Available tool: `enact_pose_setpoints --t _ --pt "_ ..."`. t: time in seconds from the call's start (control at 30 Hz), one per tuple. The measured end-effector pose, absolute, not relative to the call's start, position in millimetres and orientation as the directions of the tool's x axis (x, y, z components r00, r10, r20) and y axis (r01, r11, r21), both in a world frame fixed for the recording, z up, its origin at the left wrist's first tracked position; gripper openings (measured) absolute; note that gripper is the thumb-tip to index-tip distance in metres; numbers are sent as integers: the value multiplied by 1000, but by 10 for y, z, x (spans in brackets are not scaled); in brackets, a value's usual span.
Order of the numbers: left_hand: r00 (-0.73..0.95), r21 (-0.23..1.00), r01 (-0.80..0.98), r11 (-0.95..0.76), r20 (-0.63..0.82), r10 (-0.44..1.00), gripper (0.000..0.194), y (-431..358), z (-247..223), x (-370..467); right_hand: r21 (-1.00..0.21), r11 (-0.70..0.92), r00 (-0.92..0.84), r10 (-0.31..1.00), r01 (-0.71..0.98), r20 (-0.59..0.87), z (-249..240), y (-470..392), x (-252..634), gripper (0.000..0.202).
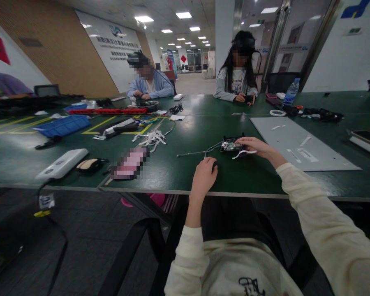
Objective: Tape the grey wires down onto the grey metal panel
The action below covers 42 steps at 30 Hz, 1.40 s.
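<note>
In front of me on the green table lies a small black frame with an exposed circuit board (230, 145). My right hand (259, 147) is closed at the frame's right side, its fingertips over the board's edge. A narrow white strip (242, 153) curls out just below those fingers. Thin grey cables (191, 154) run left from the board, one ending in a small tip on the table. Close to the table's front edge, my left hand (206, 173) has curled fingers around a bent part of a cable; the exact grip is partly hidden.
A grey panel (329, 158) with white strips lies at right. Leftward are a pink phone (131, 163), a tangle of white strips (156, 138), a white power bank (63, 163), a mouse (91, 165) and a blue tray (63, 126). Two people sit opposite, another far left.
</note>
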<state>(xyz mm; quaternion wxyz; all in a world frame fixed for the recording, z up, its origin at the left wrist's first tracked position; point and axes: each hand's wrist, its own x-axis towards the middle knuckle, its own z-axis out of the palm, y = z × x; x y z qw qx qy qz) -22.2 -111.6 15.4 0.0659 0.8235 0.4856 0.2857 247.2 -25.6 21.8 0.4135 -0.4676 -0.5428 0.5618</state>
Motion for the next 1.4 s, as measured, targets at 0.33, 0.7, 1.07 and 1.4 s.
enact_pose_setpoints --t 0.33,0.7,1.07,1.4 --pt "290 478 654 -586 558 778 32 -1003 358 -170 -987 98 -504 863 130 19 214 -165 2065 27" --pt "327 385 833 -396 235 915 49 237 797 -102 -998 -6 -515 857 -58 24 435 -85 1802 22" --pt "336 180 915 -362 160 928 61 390 312 88 -989 -65 -477 871 130 -120 371 -195 1937 21" --pt "396 135 891 -434 236 887 40 401 247 86 -1000 24 803 595 -12 4 200 -251 4014 18"
